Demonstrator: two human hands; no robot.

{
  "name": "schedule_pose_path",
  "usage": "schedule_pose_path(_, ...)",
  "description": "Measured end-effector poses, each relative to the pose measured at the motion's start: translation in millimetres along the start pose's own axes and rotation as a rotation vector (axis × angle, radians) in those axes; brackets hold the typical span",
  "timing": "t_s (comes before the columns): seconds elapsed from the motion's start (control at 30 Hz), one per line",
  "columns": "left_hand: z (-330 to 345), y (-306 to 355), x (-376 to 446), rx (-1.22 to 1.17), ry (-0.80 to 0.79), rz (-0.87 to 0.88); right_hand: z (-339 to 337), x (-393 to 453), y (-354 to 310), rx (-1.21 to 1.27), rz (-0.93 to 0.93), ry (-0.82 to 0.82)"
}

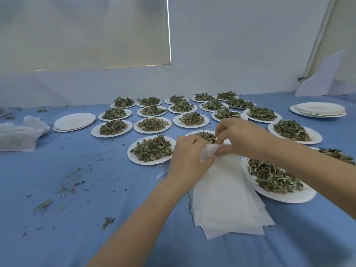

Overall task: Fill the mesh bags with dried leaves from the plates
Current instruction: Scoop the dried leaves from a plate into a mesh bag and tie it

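Likely trouble first: could have torn or crumpled the top mesh bag point(208, 153) if pulled apart too hard w/ both hands, thin fabric by the look of it. Could also have lifted two bags at once, since stacked loosely as a fanned pile of mesh bags point(227, 201) on the blue surface point(96, 189). Might have knocked the near-right plate point(285, 197), as pile edge lay touching or overlapping its rim; leaves there heaped high, easy to spill. Already plenty of crumbs scattered point(65, 185) on surface at left.

Pose: left hand point(188, 157) reached in from lower centre, fingers curled, pinching bag's top corner from the left. Right hand point(240, 139) came across from the right, forearm passing above the near-right plate, thumb & fingers pinching same bag's mouth, other fingers arched up. Both held narrow, on the bag, just in front of a half-hidden plate of dried leaves point(206, 136). Bag looked empty, mouth not yet opened as far as could be told. Other filled plates point(152, 149) spread beyond, well within reach.
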State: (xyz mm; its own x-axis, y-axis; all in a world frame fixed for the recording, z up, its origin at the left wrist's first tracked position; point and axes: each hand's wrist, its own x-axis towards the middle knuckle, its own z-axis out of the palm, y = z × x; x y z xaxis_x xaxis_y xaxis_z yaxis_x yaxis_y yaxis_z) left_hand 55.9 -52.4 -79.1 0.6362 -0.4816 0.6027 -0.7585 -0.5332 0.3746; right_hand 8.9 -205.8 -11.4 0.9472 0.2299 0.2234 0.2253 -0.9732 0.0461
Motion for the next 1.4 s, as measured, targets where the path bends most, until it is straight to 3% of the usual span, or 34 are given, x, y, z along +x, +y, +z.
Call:
schedule_pose_path(0.1,-6,4,2,-0.175,0.141,0.027,-7,2,-1,0.007,-0.032,0.065)
schedule_pose_path(0.33,-22,11,8,-0.492,0.129,-0.217,-25,2,-4,0.283,0.014,0.302)
schedule_pose_path(0.5,-31,11,14,-0.618,0.143,-0.257,-33,14,-7,0.212,-0.037,0.387)
schedule_pose_path(0.63,-40,4,20,-0.580,0.210,-0.258,-35,22,-23,0.168,-0.119,0.444)
schedule_pose_path(0.8,-53,-7,23,-0.518,0.226,-0.232,-41,33,-41,0.234,-0.048,0.296)
schedule_pose_path(1.2,-82,-27,28,-0.236,0.302,-0.203,-44,65,-64,0.156,0.094,0.296)
schedule_pose_path(1.4,-103,-34,36,-0.318,0.280,-0.167,-40,72,-68,0.577,-0.011,0.349)
